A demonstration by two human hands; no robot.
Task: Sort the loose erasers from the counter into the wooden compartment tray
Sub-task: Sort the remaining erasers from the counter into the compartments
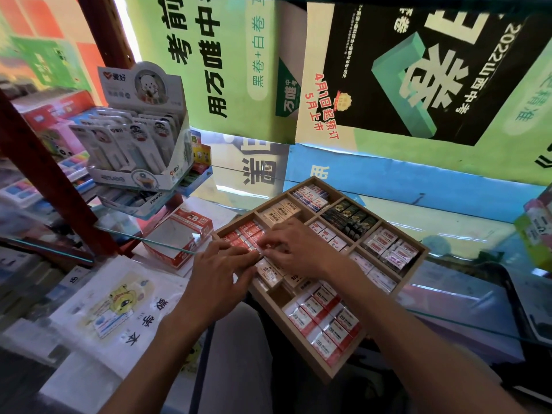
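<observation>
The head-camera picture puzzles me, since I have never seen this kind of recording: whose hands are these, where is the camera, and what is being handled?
There is no machine here. A person wears a wide-angle camera on the head, looking forward and down, so you see their own two bare arms reaching in from below.

On the glass shop counter lies a shallow wooden compartment tray, tilted diagonally in the picture. Its sections hold wrapped erasers sorted by kind: red-and-white 2B erasers, black erasers, cream ones.

The left hand and right hand meet over the tray's left section of small red-wrapped erasers, fingertips pressing them into place. Whether either hand pinches one is hard to tell.

An opened red-and-white cardboard box stands left of the tray.
</observation>
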